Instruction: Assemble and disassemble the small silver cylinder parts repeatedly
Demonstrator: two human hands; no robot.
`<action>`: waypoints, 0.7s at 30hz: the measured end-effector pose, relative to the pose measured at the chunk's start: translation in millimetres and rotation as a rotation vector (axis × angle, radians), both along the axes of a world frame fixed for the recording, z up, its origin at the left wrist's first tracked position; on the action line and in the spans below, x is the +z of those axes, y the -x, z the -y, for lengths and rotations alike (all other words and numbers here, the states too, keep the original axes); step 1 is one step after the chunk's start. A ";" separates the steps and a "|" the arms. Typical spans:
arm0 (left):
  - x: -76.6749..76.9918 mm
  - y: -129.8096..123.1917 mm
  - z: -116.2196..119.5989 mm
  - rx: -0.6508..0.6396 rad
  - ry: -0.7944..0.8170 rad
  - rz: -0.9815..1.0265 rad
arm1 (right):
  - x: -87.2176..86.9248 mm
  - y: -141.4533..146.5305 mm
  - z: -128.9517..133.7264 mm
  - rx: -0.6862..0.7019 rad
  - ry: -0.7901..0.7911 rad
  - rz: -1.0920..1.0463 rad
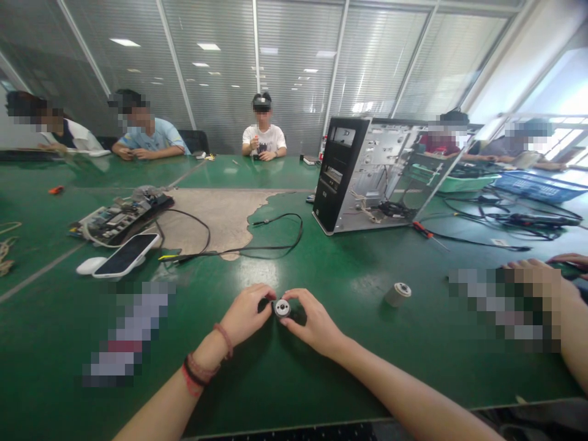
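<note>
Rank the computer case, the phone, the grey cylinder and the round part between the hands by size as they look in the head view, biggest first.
1. computer case
2. phone
3. grey cylinder and round part: unsure, since the round part is partly hidden and nearer the camera.

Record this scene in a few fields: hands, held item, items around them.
Left hand: holds the small metal-capped cylinder from its side
Right hand: holds the same cylinder from the opposite side
Nearest item: second capped cylinder, on the green workbench, right of the hands
Farther: open computer case, smartphone, circuit board
</note>
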State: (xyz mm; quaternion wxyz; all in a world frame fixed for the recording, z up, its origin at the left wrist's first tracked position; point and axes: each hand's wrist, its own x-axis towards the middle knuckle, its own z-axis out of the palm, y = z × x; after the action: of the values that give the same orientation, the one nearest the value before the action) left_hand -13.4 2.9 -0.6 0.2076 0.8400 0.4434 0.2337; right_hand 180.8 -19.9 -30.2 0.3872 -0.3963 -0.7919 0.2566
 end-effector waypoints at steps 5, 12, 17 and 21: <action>1.5 -0.3 0.5 0.030 -0.011 -0.011 | 4.2 -1.6 1.6 0.007 0.046 -0.018; 2.3 -0.9 -0.1 0.026 -0.038 -0.037 | 14.9 -16.5 -7.8 -0.099 0.002 -0.111; 2.5 0.3 1.5 0.031 -0.059 -0.027 | 30.4 -67.0 -35.4 -0.432 -0.167 -0.065; -3.4 1.1 1.0 0.035 -0.072 -0.025 | 34.1 -124.1 -51.8 -0.784 -0.194 0.147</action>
State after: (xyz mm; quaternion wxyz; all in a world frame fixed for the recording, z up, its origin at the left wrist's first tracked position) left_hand -14.5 2.0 -4.0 0.1675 0.8419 0.4520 0.2427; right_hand 305.0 31.9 3.8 0.4336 -0.6469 -0.6271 -0.0150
